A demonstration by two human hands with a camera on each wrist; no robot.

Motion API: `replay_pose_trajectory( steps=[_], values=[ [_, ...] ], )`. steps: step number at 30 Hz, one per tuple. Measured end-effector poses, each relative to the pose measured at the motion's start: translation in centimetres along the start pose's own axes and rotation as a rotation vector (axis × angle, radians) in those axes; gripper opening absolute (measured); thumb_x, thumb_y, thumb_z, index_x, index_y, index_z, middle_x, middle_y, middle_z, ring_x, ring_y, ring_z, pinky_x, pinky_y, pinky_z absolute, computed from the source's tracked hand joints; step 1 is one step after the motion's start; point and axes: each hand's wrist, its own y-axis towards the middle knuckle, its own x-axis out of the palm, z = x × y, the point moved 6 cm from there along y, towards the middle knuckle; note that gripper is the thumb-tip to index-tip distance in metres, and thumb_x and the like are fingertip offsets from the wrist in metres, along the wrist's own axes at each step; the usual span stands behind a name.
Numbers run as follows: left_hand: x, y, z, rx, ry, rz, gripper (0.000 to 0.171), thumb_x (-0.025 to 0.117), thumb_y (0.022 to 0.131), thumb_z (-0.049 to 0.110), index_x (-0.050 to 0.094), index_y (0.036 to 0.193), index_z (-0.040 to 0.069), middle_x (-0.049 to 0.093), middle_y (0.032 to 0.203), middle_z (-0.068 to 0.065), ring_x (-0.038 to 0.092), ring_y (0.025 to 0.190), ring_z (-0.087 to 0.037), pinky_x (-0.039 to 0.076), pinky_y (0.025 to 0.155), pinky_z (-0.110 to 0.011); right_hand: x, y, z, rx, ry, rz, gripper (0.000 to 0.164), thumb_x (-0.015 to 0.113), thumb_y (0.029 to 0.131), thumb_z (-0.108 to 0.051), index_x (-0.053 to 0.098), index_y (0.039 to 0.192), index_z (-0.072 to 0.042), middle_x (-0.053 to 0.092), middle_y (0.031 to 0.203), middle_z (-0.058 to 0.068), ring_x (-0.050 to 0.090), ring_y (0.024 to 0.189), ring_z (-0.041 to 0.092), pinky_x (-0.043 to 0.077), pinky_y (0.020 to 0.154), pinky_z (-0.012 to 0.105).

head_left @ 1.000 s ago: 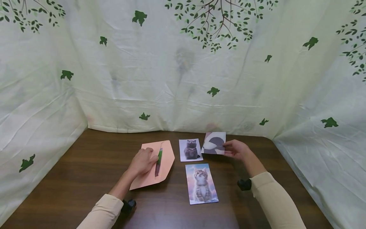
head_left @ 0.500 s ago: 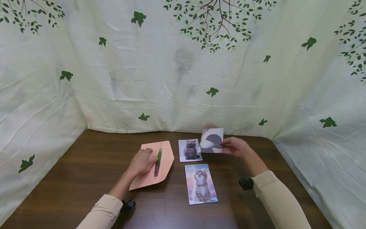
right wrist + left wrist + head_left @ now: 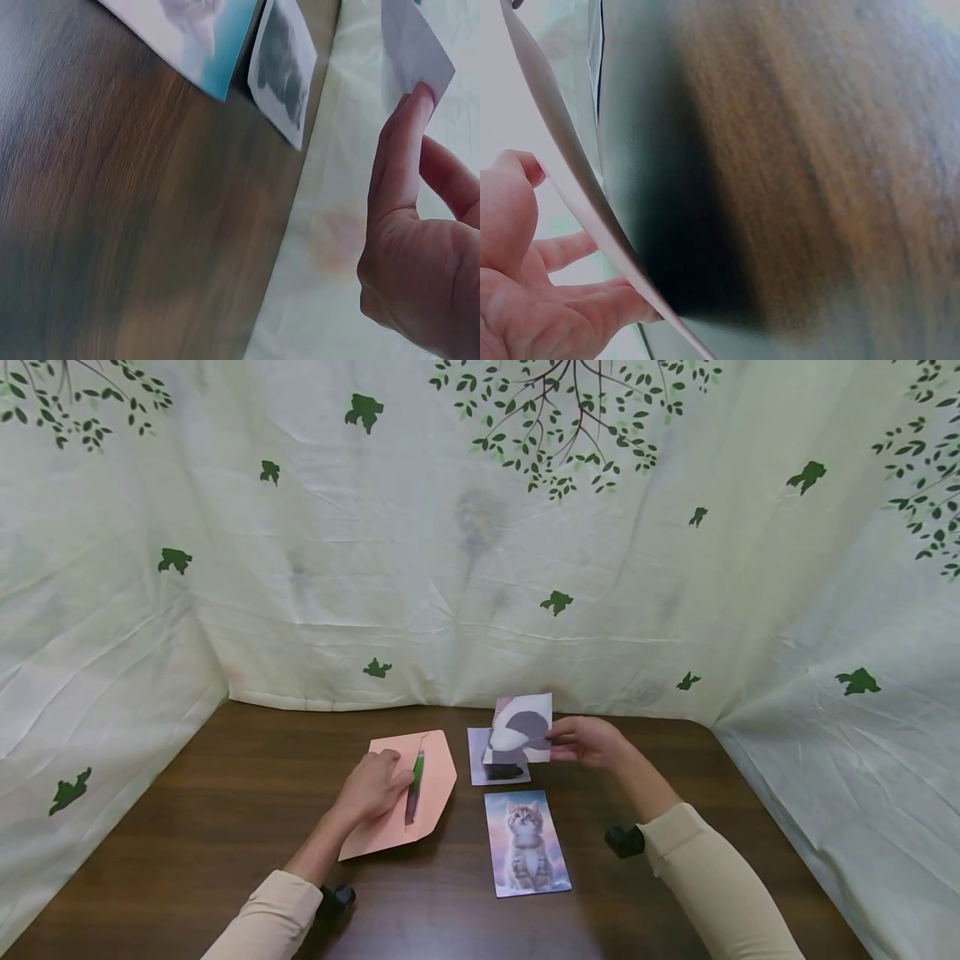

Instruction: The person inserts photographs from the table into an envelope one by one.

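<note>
Head view: pink envelope (image 3: 390, 823) is held by left hand (image 3: 373, 783); patterned card (image 3: 517, 735), edge-pinched by right hand (image 3: 588, 742), may be dropped if grip loosens.

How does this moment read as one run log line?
left hand: grips envelope | right hand: holds up gray-white card, partly hiding cat card in head view | kitten card: on table

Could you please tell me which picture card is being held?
The gray and white card, pinched by the right hand; the striped kitten card and the gray cat card lie on the table.
</note>
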Motion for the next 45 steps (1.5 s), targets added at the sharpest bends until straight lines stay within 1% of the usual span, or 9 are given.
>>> replay_pose_trajectory(
  steps=[4, 10, 14, 21, 24, 27, 31, 36, 45],
  values=[
    [0.0, -0.1, 0.1, 0.009, 0.0, 0.004, 0.048, 0.053, 0.095, 0.023, 0.057, 0.13, -0.011, 0.062, 0.131, -0.026, 0.05, 0.129, -0.044, 0.043, 0.105, -0.056, 1.2, 0.5, 0.4, 0.009, -0.009, -0.024, 0.016, 0.052, 0.098, 0.003, 0.061, 0.111, 0.006, 0.07, 0.086, 0.007, 0.072, 0.075, 0.016, 0.061, 0.066, 0.027],
    [0.0, -0.1, 0.1, 0.01, 0.001, 0.005, 0.048, 0.053, 0.096, 0.022, 0.057, 0.13, -0.011, 0.062, 0.131, -0.026, 0.05, 0.129, -0.044, 0.043, 0.105, -0.056, 3.0, 0.9, 1.0, 0.019, -0.05, -0.037, 0.019, 0.053, 0.098, 0.002, 0.059, 0.116, 0.007, 0.07, 0.082, 0.004, 0.07, 0.071, 0.013, 0.06, 0.062, 0.025],
    [0.0, 0.0, 0.1, 0.011, 0.003, 0.008, 0.048, 0.053, 0.095, 0.022, 0.057, 0.13, -0.011, 0.062, 0.131, -0.026, 0.05, 0.128, -0.044, 0.043, 0.105, -0.056, 4.3, 1.1, 1.5, 0.044, -0.059, -0.041, 0.018, 0.055, 0.098, 0.002, 0.059, 0.115, 0.006, 0.069, 0.083, 0.004, 0.07, 0.069, 0.013, 0.06, 0.061, 0.025],
    [0.1, 0.0, -0.1, -0.014, -0.003, -0.001, 0.05, 0.053, 0.096, 0.024, 0.056, 0.132, -0.01, 0.062, 0.132, -0.026, 0.05, 0.129, -0.043, 0.043, 0.106, -0.054, 6.5, 1.5, 2.3, 0.074, -0.074, -0.07, 0.009, 0.057, 0.096, 0.002, 0.061, 0.105, 0.001, 0.07, 0.078, 0.003, 0.07, 0.066, 0.012, 0.059, 0.06, 0.025],
    [0.1, 0.0, -0.1, -0.011, 0.001, 0.002, 0.049, 0.053, 0.096, 0.023, 0.056, 0.131, -0.01, 0.062, 0.132, -0.026, 0.051, 0.127, -0.043, 0.043, 0.106, -0.054, 7.4, 1.7, 2.6, 0.073, -0.093, -0.09, 0.007, 0.057, 0.096, 0.002, 0.062, 0.1, -0.002, 0.07, 0.076, 0.001, 0.07, 0.067, 0.011, 0.06, 0.062, 0.026],
    [0.0, 0.0, 0.0, -0.009, 0.002, 0.003, 0.048, 0.053, 0.096, 0.023, 0.057, 0.131, -0.01, 0.062, 0.131, -0.025, 0.051, 0.127, -0.043, 0.044, 0.105, -0.054, 8.2, 1.7, 2.8, 0.074, -0.121, -0.093, 0.007, 0.059, 0.095, 0.002, 0.063, 0.099, -0.002, 0.069, 0.076, 0.002, 0.069, 0.067, 0.012, 0.06, 0.063, 0.027],
    [-0.1, 0.0, 0.1, 0.006, 0.016, 0.008, 0.048, 0.053, 0.096, 0.023, 0.058, 0.13, -0.01, 0.063, 0.13, -0.025, 0.052, 0.126, -0.043, 0.044, 0.105, -0.054, 8.9, 1.7, 3.0, 0.084, -0.138, -0.075, 0.008, 0.062, 0.093, 0.001, 0.063, 0.101, -0.002, 0.067, 0.077, 0.003, 0.067, 0.064, 0.012, 0.06, 0.06, 0.027],
    [-0.2, -0.1, 0.2, 0.012, 0.019, 0.014, 0.048, 0.053, 0.096, 0.023, 0.058, 0.129, -0.011, 0.063, 0.129, -0.026, 0.052, 0.126, -0.044, 0.044, 0.105, -0.054, 9.5, 1.7, 3.4, 0.1, -0.142, -0.076, 0.008, 0.065, 0.092, 0.001, 0.063, 0.098, -0.003, 0.065, 0.076, 0.005, 0.066, 0.061, 0.012, 0.058, 0.056, 0.026],
    [-0.1, -0.1, 0.0, 0.017, 0.006, 0.021, 0.048, 0.052, 0.095, 0.022, 0.058, 0.129, -0.011, 0.063, 0.13, -0.026, 0.051, 0.127, -0.045, 0.043, 0.105, -0.055, 10.4, 1.5, 3.9, 0.1, -0.162, -0.088, 0.005, 0.064, 0.092, 0.0, 0.063, 0.091, -0.005, 0.063, 0.076, 0.004, 0.064, 0.059, 0.012, 0.058, 0.056, 0.025]
  ],
)
